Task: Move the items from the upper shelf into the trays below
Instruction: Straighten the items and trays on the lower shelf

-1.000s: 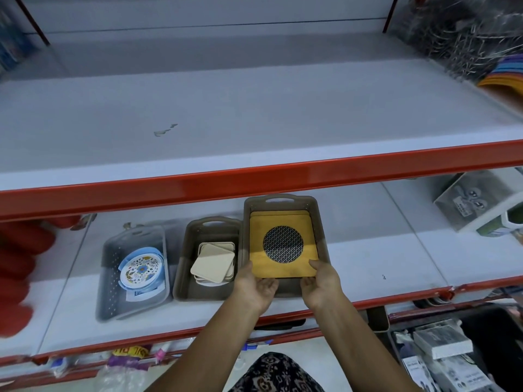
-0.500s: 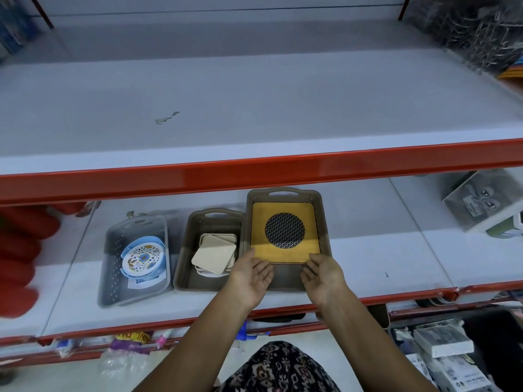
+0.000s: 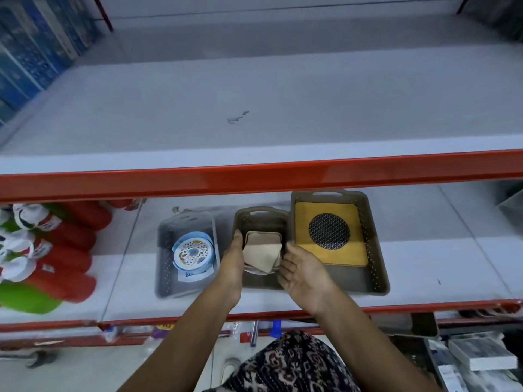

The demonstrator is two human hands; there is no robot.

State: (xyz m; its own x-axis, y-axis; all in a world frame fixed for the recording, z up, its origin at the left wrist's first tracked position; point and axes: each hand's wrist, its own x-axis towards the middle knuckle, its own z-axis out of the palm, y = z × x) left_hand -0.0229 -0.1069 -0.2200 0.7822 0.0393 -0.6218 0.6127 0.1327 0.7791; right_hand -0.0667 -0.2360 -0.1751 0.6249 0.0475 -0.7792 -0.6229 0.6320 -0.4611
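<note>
Three trays stand side by side on the lower shelf. The grey tray (image 3: 162, 250) holds a round blue patterned item (image 3: 193, 252). The small brown tray (image 3: 261, 214) holds stacked beige square coasters (image 3: 262, 253). The large brown tray (image 3: 377, 250) holds a yellow board with a black mesh circle (image 3: 329, 236). My left hand (image 3: 233, 260) lies along the small tray's left wall, fingers straight. My right hand (image 3: 304, 271) is at its right side, palm open toward the coasters. Neither hand holds anything. The upper shelf (image 3: 254, 108) is bare.
The upper shelf's red front edge (image 3: 254, 179) overhangs the backs of the trays. Red and green rolled items (image 3: 65, 264) lie at the left of the lower shelf. Blue boxes (image 3: 34, 46) stand at the upper left. White boxes (image 3: 481, 357) sit below at the right.
Both hands have left the large brown tray and moved left to either side of the small brown tray. The view has shifted left and drawn closer.
</note>
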